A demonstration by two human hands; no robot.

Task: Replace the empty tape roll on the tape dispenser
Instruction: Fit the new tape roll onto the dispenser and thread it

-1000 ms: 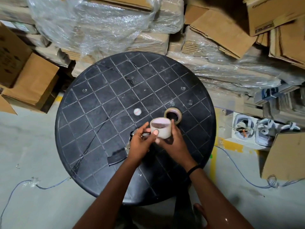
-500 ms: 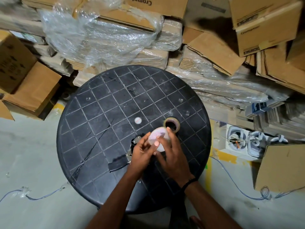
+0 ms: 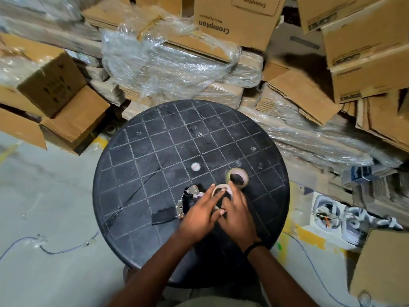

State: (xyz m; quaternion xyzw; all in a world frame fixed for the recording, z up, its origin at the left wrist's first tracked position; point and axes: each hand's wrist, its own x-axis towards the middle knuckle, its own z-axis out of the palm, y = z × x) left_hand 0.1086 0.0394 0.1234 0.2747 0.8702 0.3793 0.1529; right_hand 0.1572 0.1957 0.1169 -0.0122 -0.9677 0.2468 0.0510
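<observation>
On the round black table (image 3: 155, 156) lies a black tape dispenser (image 3: 188, 202) with metal parts; its handle (image 3: 162, 216) points left. A pale tape roll (image 3: 222, 189) sits over the dispenser, largely covered by my fingers. My left hand (image 3: 199, 216) and my right hand (image 3: 238, 216) both press on this roll from the near side. A second roll (image 3: 237, 176), brownish with a dark hole, lies flat on the table just beyond my right hand.
A small white disc (image 3: 195, 167) marks the table's middle. Cardboard boxes (image 3: 239, 21) and plastic wrap (image 3: 168, 63) are stacked behind the table. An open box (image 3: 66, 120) stands at the left. A thin cable (image 3: 55, 251) runs over the floor.
The pale roll has come down from above the table onto the dispenser. Both hands followed it down and now cover it. The camera has tilted up.
</observation>
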